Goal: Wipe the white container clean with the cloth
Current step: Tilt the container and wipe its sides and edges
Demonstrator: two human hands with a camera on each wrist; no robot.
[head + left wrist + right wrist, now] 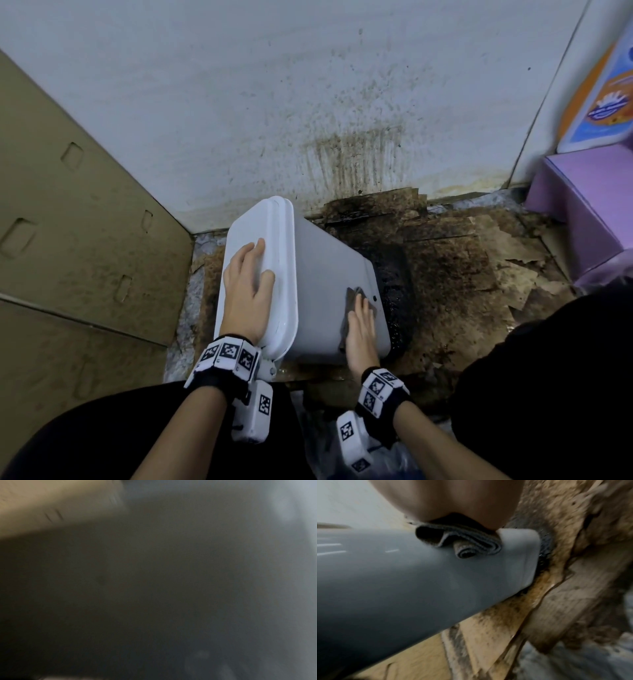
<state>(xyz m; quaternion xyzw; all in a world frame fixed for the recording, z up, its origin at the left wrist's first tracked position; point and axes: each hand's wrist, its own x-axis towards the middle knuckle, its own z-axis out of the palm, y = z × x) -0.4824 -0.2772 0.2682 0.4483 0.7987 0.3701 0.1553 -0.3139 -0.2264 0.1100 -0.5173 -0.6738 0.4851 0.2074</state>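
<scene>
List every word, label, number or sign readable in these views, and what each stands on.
No readable text in any view.
Colourful poster at upper right: printed emblem and lettering, too blurred to read.
Wrist bands on both arms: black-and-white square marker patterns, no words.
White container, cloth, cardboard box: no labels seen.

The container (329, 274) lies tipped on its side on the floor (462, 274), before the wall (239, 102). The left hand (246, 284) rests on its lid end. The right hand (361, 329) presses the cloth (352, 298) on its side. A cardboard box (68, 222) stands to the left.
</scene>
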